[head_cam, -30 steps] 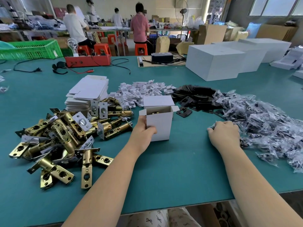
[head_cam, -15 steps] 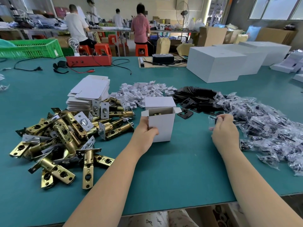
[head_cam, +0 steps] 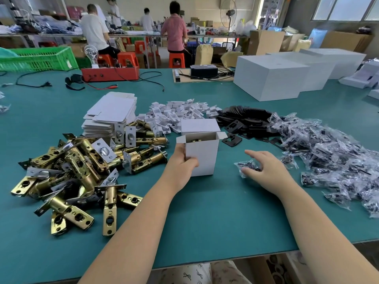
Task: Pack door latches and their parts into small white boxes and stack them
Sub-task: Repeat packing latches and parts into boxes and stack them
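Box: a small white box [head_cam: 202,155] stands upright on the green table [head_cam: 205,222], about midway along its width and nearer the near edge than the far one. Its top flaps are open, and a bit of brass shows inside.
Latches: a loose pile of brass door latches [head_cam: 82,171] lies to the left of the box, toward the table's left part, some with silver faceplates.
Screw bags: a heap of clear plastic bags [head_cam: 332,160] with dark parts spreads toward the table's right edge; 1 small bag [head_cam: 247,166] lies apart from it, between the heap and the box.
Left hand: the left hand [head_cam: 180,167] reaches in from the near edge, forearm stretched forward. Its fingers wrap round the box's left side, thumb on the front face, steadying it.
Right hand: the right hand [head_cam: 266,171] lies palm down just right of the box. Its fingers are spread and only loosely bent over the small bag, thumb touching its near side; whether it truly grips the bag cannot be told.
Flat cartons: a stack of unfolded white cartons [head_cam: 110,117] sits behind the latches.
Inserts: small white folded pieces [head_cam: 176,111] are heaped behind the box.
Plates: black strike plates [head_cam: 244,119] lie behind and right of the box.
Large boxes: big white boxes [head_cam: 270,76] stand toward the far right corner.
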`<state>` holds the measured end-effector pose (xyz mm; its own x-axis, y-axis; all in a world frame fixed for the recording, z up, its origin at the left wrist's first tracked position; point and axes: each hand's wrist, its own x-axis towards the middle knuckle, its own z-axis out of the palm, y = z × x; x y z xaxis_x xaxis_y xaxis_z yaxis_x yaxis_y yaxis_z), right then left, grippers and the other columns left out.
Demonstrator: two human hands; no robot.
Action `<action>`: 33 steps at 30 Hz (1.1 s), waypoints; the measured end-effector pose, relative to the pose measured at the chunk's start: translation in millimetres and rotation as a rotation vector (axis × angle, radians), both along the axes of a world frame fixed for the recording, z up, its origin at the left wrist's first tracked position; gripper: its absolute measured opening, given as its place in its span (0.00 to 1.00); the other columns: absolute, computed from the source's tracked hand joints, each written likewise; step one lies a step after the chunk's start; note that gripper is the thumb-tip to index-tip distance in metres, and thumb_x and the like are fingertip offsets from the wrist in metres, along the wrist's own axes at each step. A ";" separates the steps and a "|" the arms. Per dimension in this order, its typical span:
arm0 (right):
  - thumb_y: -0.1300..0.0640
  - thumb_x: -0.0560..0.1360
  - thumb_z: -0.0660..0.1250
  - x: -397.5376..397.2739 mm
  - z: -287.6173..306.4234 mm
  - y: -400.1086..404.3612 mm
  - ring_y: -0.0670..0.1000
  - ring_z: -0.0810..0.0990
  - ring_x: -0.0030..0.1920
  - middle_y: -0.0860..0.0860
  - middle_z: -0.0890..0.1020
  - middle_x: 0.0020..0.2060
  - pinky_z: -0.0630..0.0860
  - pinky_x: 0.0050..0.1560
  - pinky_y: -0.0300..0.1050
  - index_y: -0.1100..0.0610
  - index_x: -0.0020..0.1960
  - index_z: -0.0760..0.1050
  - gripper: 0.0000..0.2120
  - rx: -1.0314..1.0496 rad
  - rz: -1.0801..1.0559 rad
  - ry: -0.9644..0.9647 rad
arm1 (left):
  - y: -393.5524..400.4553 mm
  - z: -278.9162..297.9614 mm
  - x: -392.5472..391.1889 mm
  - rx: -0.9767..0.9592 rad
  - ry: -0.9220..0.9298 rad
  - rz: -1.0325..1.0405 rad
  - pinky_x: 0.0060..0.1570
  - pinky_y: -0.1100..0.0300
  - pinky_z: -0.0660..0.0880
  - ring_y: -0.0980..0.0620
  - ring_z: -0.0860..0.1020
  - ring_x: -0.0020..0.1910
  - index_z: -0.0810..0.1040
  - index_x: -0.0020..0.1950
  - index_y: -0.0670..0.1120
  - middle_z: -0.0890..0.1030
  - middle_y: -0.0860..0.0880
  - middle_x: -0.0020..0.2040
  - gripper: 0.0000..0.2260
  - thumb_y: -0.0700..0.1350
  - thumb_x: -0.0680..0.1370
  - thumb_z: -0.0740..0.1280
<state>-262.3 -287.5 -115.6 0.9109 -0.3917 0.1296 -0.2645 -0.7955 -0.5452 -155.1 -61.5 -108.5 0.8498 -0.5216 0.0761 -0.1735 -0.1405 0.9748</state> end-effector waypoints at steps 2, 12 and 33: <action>0.54 0.73 0.70 -3.4 2.0 -2.9 0.46 0.70 0.61 0.47 0.70 0.67 0.65 0.63 0.41 0.49 0.69 0.71 0.25 0.033 0.082 0.061 | 0.2 0.9 -0.9 -0.009 0.012 -0.006 0.37 0.78 0.68 0.75 0.72 0.40 0.67 0.50 0.54 0.74 0.58 0.49 0.14 0.35 0.75 0.62; 0.54 0.75 0.69 -1.6 3.4 -4.6 0.44 0.72 0.49 0.45 0.74 0.53 0.64 0.52 0.37 0.49 0.64 0.76 0.18 -0.041 0.154 0.108 | -0.4 2.4 -2.5 -0.009 0.056 0.009 0.40 0.69 0.69 0.64 0.73 0.46 0.68 0.50 0.56 0.76 0.59 0.47 0.14 0.45 0.65 0.61; 0.58 0.76 0.68 45.2 97.5 80.7 0.38 0.79 0.38 0.39 0.83 0.35 0.74 0.41 0.31 0.45 0.44 0.80 0.08 0.494 0.165 -0.742 | 0.2 -4.8 0.7 0.020 0.059 0.022 0.45 0.62 0.70 0.59 0.74 0.45 0.69 0.50 0.57 0.77 0.55 0.46 0.14 0.46 0.65 0.61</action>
<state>-217.2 -206.8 -18.0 0.7096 -0.4303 0.5580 0.3878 -0.4227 -0.8191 -154.4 -61.3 -113.4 0.8640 -0.5033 0.0151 -0.1122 -0.1632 0.9802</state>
